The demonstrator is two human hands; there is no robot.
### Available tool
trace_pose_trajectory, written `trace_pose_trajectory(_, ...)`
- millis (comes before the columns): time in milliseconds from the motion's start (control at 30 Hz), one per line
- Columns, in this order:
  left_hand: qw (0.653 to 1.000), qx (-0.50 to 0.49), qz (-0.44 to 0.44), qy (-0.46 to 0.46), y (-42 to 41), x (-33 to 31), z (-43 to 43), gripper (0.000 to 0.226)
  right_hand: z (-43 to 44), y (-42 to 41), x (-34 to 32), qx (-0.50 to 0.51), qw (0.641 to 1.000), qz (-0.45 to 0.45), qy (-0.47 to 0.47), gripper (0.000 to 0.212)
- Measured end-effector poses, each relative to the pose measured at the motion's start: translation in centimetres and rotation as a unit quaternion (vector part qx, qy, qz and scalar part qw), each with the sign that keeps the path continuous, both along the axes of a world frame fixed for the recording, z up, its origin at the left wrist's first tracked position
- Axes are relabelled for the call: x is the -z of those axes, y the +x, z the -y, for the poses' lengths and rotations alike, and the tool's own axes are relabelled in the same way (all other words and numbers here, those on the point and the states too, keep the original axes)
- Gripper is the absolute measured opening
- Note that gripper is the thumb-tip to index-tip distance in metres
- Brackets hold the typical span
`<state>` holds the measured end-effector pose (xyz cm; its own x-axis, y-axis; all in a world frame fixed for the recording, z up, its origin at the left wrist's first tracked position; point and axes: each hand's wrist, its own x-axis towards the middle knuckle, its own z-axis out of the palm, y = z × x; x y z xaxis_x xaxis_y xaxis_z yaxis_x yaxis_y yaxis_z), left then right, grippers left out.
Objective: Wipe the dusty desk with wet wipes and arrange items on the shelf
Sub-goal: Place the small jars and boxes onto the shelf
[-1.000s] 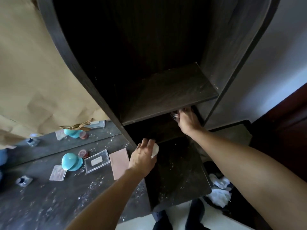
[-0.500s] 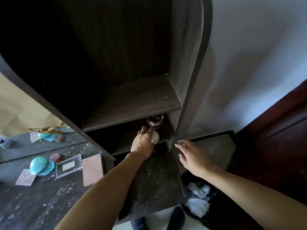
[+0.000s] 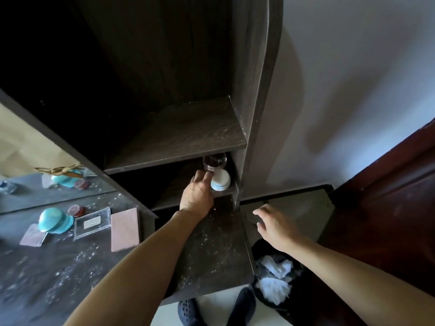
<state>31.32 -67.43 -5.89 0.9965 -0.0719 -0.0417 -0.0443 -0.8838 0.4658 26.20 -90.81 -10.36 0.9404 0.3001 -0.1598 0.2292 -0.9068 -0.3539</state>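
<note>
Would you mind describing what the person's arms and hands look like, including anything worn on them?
Both forearms are bare as far as the frame shows, with no sleeves visible. The left hand and right hand wear no gloves, and no watch, bracelet or ring is visible on either. No markings can be made out in this dim light.

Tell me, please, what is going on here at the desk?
A person is putting small items on the lower shelf. The left hand is at a white round jar, which sits in front of a clear jar. The right hand hangs open and empty. The desk is dusty, with several items on it.
</note>
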Motion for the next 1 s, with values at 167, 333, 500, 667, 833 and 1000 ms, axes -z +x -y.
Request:
trace_pose_trajectory(167,0.998,-0.043,0.018,0.041,-4.8,-1.8,-4.7,0.033,-5.6,0.3,-2.5,-0.068,0.998,0.007,0.000,0.036)
trace_pose_trajectory(333,0.993,-0.097,0.006,0.066,-11.4,-2.9,-12.5,0.018,-13.5,-0.6,-4.3,-0.141,0.989,0.028,0.020,0.037)
trace_pose_trajectory(500,0.980,-0.180,-0.007,0.086,-19.4,-4.0,-21.9,0.026,-23.4,-3.8,-5.9,-0.204,0.978,0.024,0.026,0.039)
trace_pose_trajectory(667,0.967,-0.230,-0.028,0.103,-28.2,-4.7,-30.7,0.022,-33.7,-9.4,-6.5,-0.257,0.966,0.022,0.011,0.033)
trace_pose_trajectory(833,0.958,-0.266,-0.040,0.101,-35.1,-4.9,-37.6,0.025,-42.7,-14.1,-6.7,-0.283,0.959,0.015,0.015,0.035)
trace_pose_trajectory(1000,0.951,-0.295,-0.041,0.079,-38.4,-4.5,-42.8,0.018,-48.4,-16.2,-6.5,-0.310,0.950,0.020,-0.011,0.033)
